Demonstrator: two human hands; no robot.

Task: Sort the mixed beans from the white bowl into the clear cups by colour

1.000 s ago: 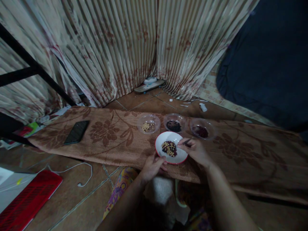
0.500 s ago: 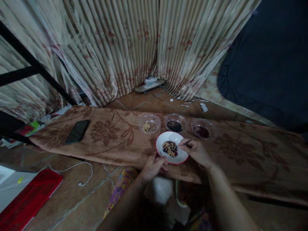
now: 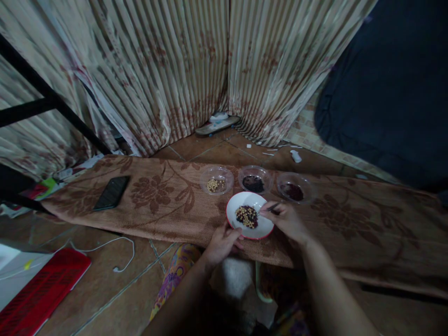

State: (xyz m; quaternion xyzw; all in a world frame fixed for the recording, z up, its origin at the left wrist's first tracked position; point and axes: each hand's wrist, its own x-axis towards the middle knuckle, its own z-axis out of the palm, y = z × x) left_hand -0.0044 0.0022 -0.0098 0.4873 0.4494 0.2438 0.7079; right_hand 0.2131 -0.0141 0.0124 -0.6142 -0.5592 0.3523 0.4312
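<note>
Left hand [image 3: 221, 242] still on bowl [image 3: 250, 198], beans [image 3: 247, 216] little changed

The forearms [image 3: 329, 275] are bare; yellow legwear [image 3: 175, 269] has purple patterning.

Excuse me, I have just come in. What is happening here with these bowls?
A person's left hand holds the near edge of a white bowl with a mix of pale and dark grains in it. The right hand grips a slim dark tool at the bowl's right side; its tip is hard to see. Just beyond stand three clear bowls, holding pale, black and dark red contents.
</note>
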